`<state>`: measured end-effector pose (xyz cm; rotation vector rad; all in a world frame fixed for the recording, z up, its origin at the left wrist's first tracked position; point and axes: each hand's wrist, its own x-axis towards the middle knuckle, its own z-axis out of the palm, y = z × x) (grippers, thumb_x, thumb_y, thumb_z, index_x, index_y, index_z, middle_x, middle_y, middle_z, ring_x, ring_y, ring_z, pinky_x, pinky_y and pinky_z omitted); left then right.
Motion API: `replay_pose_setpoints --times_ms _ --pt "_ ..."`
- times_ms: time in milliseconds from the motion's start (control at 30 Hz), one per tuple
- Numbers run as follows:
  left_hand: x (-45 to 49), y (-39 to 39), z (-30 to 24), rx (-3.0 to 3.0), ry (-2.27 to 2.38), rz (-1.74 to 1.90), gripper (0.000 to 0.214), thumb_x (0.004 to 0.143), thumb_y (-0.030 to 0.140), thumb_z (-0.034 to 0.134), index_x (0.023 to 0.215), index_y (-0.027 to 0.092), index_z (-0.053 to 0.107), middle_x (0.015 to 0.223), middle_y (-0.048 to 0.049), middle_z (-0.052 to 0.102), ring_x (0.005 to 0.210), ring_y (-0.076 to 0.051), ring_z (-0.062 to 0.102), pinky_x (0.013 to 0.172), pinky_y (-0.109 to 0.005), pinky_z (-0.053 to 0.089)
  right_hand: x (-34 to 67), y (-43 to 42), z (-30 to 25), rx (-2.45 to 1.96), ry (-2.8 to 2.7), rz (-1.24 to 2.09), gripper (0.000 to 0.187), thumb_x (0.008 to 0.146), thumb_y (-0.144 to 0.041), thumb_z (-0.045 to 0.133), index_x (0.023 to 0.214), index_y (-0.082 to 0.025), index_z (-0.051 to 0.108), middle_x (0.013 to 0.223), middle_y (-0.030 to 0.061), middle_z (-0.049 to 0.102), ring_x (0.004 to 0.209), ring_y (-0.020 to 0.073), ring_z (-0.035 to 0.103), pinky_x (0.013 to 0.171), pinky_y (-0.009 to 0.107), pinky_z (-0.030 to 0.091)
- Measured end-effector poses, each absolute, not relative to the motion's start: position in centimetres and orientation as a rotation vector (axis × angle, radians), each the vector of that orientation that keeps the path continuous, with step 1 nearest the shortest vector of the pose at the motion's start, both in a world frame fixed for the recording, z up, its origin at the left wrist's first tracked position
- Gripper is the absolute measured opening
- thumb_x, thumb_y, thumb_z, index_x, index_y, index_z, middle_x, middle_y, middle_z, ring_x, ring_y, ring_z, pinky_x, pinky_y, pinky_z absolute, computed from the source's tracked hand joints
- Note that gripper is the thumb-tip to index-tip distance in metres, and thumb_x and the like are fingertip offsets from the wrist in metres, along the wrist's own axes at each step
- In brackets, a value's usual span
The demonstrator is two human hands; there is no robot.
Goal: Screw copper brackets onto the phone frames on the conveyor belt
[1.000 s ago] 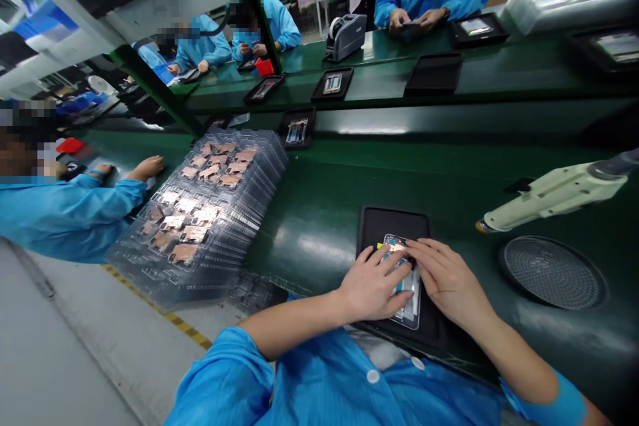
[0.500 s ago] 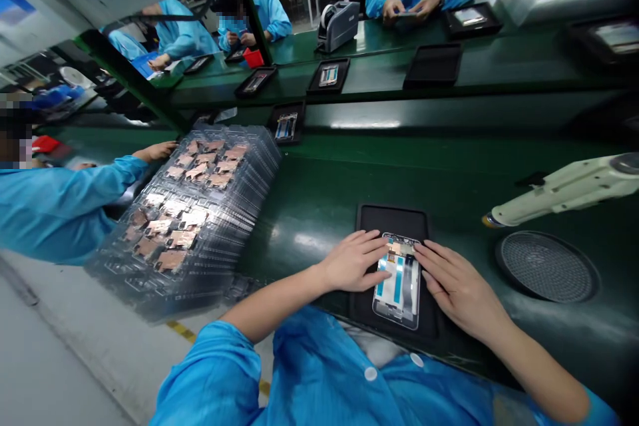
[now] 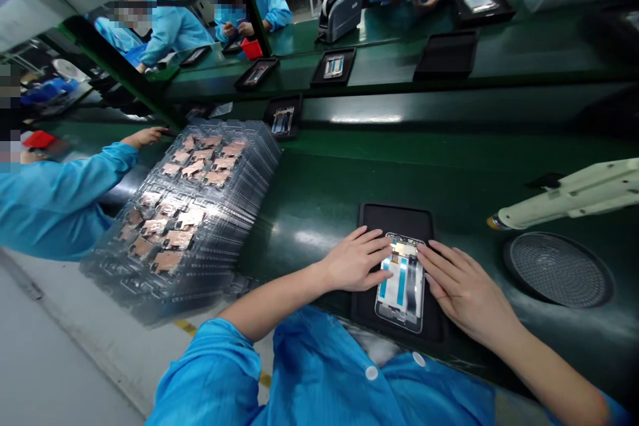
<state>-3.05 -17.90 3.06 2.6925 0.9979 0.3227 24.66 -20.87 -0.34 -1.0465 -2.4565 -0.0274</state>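
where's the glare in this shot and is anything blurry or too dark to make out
Head view: strong glare on the clear tray stack, softer shine on the green bench; head view: right edge sinks into dark shadow; head view: opened device is well lit, its smallest parts too fine to tell.

1. Left hand [image 3: 355, 259] at phone frame's [image 3: 402, 303] upper left edge, right hand [image 3: 462, 286] at upper right; fingers extended.
2. Frame sits in black tray [image 3: 397, 215] on green bench [image 3: 319, 190].
3. Left: stacked clear trays [image 3: 244, 203], copper-coloured pieces [image 3: 168, 261] on top.
4. Right: pale tool [image 3: 574, 203] near round dish [image 3: 558, 269].
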Motion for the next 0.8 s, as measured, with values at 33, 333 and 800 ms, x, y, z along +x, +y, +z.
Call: replay_pose_setpoints --times_ms 33,333,800 --pt "-3.0 -17.9 3.1 2.695 0.997 0.316 0.048 0.104 0.048 0.052 0.139 0.015 0.061 0.151 -0.0079 0.056 0.147 -0.027 0.045 0.127 -0.046 0.030 24.7 -20.8 -0.4 -1.044 -2.467 -0.028 0.051 0.103 -0.021 0.042 0.155 -0.021 0.042 0.149 0.0075 0.053 0.137 0.0320 0.051 0.106 0.054 0.047" --pt "-2.8 -18.1 2.8 2.632 1.039 0.343 0.048 0.102 0.046 0.056 0.140 0.016 0.060 0.150 -0.0099 0.057 0.147 -0.027 0.045 0.127 -0.048 0.029 24.0 -20.3 -0.1 -1.046 -2.298 0.103 0.042 0.101 -0.022 0.048 0.141 -0.025 0.059 0.138 0.0056 0.062 0.131 0.0280 0.056 0.116 0.055 0.043" --pt "-3.2 -18.0 1.7 2.613 1.014 0.395 0.051 0.104 0.042 0.048 0.147 0.016 0.055 0.153 -0.0076 0.054 0.150 -0.023 0.041 0.130 -0.042 0.020 21.5 -17.7 -0.5 -0.917 -2.232 0.283 0.024 0.102 -0.021 0.047 0.123 -0.022 0.060 0.130 0.0089 0.065 0.121 0.0257 0.062 0.102 0.048 0.055"
